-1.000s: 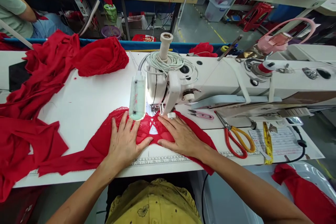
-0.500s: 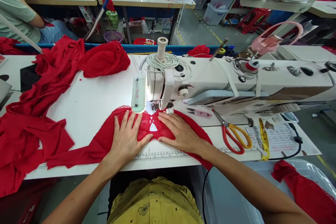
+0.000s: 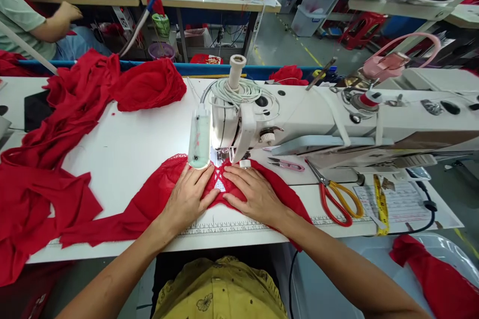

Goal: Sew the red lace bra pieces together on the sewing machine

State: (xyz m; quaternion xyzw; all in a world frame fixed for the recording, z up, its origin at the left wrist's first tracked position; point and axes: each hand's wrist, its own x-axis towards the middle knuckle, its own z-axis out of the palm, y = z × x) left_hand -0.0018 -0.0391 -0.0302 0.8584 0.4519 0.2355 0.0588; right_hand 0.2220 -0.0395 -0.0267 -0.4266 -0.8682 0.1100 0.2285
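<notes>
A red lace garment (image 3: 149,189) lies spread on the white sewing table, its crossed-strap centre just in front of the presser foot (image 3: 223,154) of the sewing machine (image 3: 299,114). Flat on the lace left of that centre rests my left hand (image 3: 189,194), fingers stretched towards the machine. My right hand (image 3: 254,192) presses the fabric on the other side, its fingers also laid out flat. Neither hand grips anything. A lit lamp (image 3: 199,139) hangs beside the needle area and covers a bit of the cloth near my left fingertips.
Red fabric (image 3: 67,144) is heaped on the left. Thread snips (image 3: 286,164), scissors (image 3: 335,194) and a yellow tape measure (image 3: 381,207) lie right. Below the right edge stands a plastic tub (image 3: 359,264). Another person's arm (image 3: 56,25) shows at the far left.
Both hands have slid slightly closer together around the garment's centre, fingers still flat. At the far left, the other person's hand has risen. The view has shifted a little.
</notes>
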